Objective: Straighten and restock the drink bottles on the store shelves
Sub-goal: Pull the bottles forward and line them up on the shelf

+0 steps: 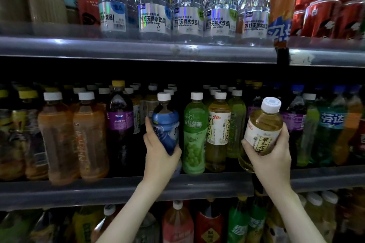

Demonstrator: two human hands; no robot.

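My left hand [158,154] grips a blue-labelled bottle [166,124] with a white cap, upright at the front of the middle shelf [118,189]. To its right stand a green grape drink bottle [194,134] and a yellow tea bottle [217,130]. My right hand [270,156] holds a second yellow tea bottle [260,130] with a white label and white cap. That bottle is tilted to the right, in front of the shelf row.
Orange tea bottles [59,136] and a purple Fanta bottle [120,124] fill the shelf's left side; green and purple soda bottles [327,128] fill the right. Clear soda-water bottles [154,12] and red cans [325,12] line the upper shelf. More bottles [177,223] sit below.
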